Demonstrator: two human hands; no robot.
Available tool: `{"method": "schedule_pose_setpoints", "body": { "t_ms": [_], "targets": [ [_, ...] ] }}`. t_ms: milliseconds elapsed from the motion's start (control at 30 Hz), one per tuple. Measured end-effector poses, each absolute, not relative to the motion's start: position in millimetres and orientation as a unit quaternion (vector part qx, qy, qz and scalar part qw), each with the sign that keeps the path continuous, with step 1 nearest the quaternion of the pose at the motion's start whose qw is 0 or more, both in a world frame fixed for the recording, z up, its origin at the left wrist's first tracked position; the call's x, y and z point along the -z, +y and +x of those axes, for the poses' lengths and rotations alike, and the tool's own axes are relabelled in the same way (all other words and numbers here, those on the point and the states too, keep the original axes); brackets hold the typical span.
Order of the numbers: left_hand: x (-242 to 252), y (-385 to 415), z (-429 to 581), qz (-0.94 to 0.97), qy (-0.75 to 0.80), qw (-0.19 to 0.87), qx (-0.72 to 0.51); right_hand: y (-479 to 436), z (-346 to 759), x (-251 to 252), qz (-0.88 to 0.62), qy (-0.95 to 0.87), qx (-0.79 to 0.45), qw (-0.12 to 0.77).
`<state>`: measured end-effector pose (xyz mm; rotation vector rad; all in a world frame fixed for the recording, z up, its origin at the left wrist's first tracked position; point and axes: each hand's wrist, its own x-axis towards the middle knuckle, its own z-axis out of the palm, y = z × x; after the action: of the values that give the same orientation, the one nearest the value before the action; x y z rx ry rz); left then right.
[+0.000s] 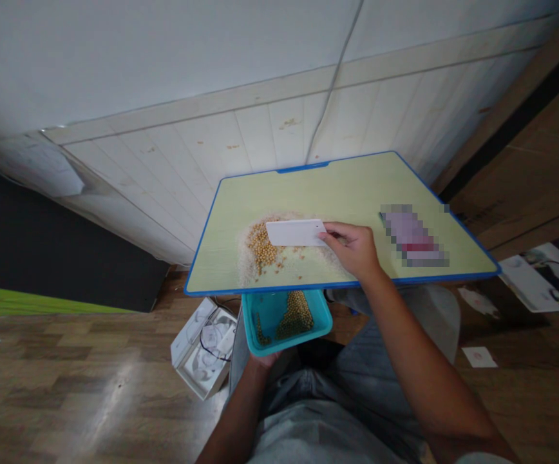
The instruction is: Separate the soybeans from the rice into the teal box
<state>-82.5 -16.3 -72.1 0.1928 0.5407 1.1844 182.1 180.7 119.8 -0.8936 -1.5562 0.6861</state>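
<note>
My right hand [354, 248] pinches a white plastic card [295, 232] flat on a pale green table with a blue rim [337, 284]. The card's edge lies against a heap of yellow beans [261, 247] mixed with white rice grains [245, 261] on the table. Below the table's front edge my left hand [263, 358] holds up a teal plastic tub [322, 325] from underneath; only part of the hand shows. The tub holds a pile of yellow beans [295, 314].
A blurred pinkish object [413, 236] lies on the table's right side. An open white box with a cable [205, 347] sits on the wooden floor to the left. Papers [540, 276] lie on the floor to the right. A white panelled wall stands behind.
</note>
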Motion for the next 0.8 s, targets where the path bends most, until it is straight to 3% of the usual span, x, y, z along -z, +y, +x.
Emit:
{"method": "schedule_pose_setpoints", "body": {
  "t_ms": [300,533,800],
  "targets": [
    [85,-20,-90,0.107,0.21,0.805,-0.544,178,183,-123,-0.347,-0.687,-0.286,0.571],
    [56,-14,-75,0.083,0.263,0.795,-0.54,177,183,-125,-0.325,-0.715,-0.312,0.535],
    [35,-13,-70,0.081,0.284,0.779,-0.553,177,184,-127,-0.335,-0.703,-0.298,0.552]
  ]
}}
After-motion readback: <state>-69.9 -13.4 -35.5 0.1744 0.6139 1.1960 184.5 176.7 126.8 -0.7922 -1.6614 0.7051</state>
